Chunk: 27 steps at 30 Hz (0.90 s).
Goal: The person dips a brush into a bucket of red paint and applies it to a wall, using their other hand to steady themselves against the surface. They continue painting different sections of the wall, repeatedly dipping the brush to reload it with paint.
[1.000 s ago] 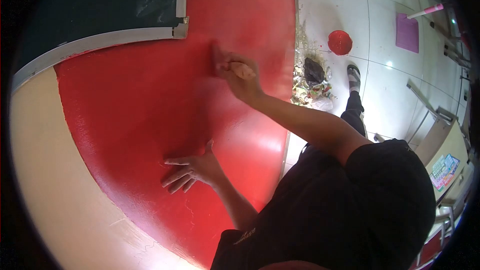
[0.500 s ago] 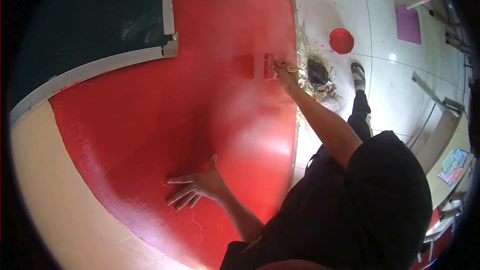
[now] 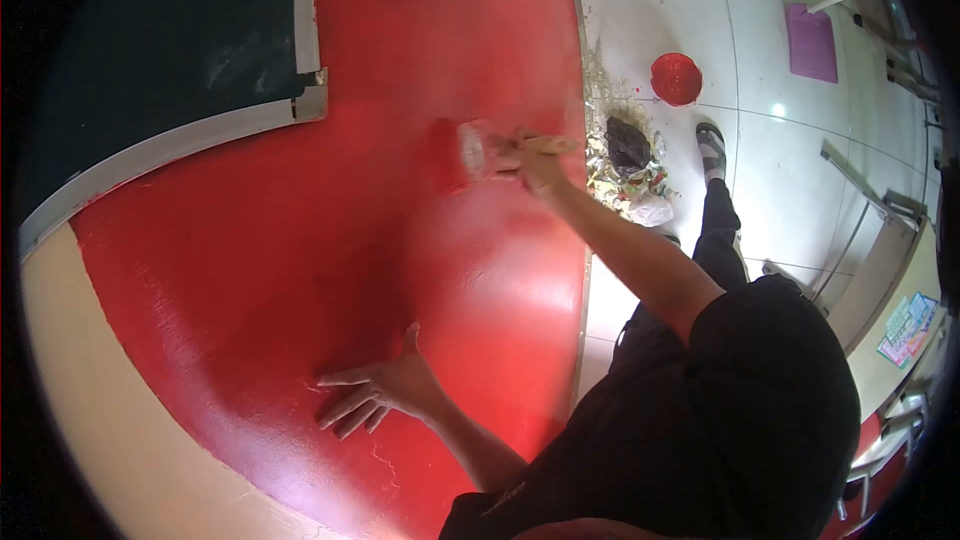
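My right hand (image 3: 535,160) grips the wooden handle of a paintbrush (image 3: 472,152). Red paint covers the brush head, which is blurred and lies against or just over the red wall (image 3: 520,270); contact is hard to make out. Lower down, my left hand (image 3: 385,387) is spread with its fingers apart, and appears to rest on the same red surface. Nothing is in it. Wet sheen shows on parts of the paint.
A dark green board (image 3: 170,50) with a pale frame (image 3: 200,132) borders the red area. On the tiled floor stand a red paint container (image 3: 677,79) and a purple dustpan (image 3: 812,43). Debris with a dark bag (image 3: 630,147) lies along the wall's foot. A desk (image 3: 890,325) is at right.
My right hand has swept the paintbrush leftward over the red wall. The left hand stays spread in about the same place, and the whole view has shifted slightly.
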### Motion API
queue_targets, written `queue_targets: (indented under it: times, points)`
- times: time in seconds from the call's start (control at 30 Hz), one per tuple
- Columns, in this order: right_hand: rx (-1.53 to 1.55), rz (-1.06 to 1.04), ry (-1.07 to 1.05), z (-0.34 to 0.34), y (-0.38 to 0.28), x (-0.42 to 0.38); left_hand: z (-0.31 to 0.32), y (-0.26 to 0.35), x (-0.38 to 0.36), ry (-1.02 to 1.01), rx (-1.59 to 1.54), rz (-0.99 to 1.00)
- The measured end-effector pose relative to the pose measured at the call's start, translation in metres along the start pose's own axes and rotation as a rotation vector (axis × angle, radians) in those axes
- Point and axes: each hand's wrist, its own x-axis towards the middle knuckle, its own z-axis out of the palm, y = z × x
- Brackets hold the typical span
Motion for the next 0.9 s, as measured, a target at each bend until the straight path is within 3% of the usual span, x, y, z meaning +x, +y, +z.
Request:
queue_targets:
  times: [0.1,0.17,0.2,0.27,0.33,0.43,0.5,0.6,0.67,0.77,0.87,0.9]
  points:
    - [-0.084,-0.097,0.136,-0.090,-0.003,0.043,0.000,0.004,0.001,0.007,-0.003,0.017]
    - [-0.873,-0.348,0.463,-0.140,0.007,0.074,-0.005,0.002,0.000,0.009,0.015,0.020]
    - [-0.873,-0.347,0.465,-0.126,0.005,0.066,-0.006,0.003,0.000,0.003,0.006,0.014]
    - [-0.428,-0.270,0.331,-0.058,-0.002,0.039,-0.006,0.006,0.000,-0.005,-0.010,0.002]
    - [-0.528,-0.468,0.145,-0.013,0.024,0.029,-0.008,0.006,0.000,-0.021,-0.020,-0.008]
    - [-0.672,-0.572,-0.020,0.092,-0.025,-0.043,-0.010,0.004,0.000,-0.050,-0.041,-0.015]
    - [-0.179,-0.392,-0.278,0.129,-0.046,-0.063,-0.008,0.004,0.000,-0.039,-0.053,-0.017]
    - [-0.001,-0.255,-0.283,0.087,-0.045,-0.011,-0.007,0.002,0.000,-0.030,-0.047,-0.006]
    - [-0.056,-0.111,-0.030,0.034,-0.032,0.023,-0.005,0.002,0.000,-0.030,-0.052,-0.009]
    - [-0.092,-0.138,0.104,-0.021,-0.039,0.045,0.000,0.002,0.001,0.002,-0.066,-0.008]
    - [-0.302,-0.180,0.216,-0.041,-0.040,0.050,-0.003,0.000,-0.001,0.029,-0.068,0.011]
    - [-0.447,-0.294,0.243,-0.034,-0.035,0.052,-0.005,0.002,-0.001,0.010,-0.074,0.003]
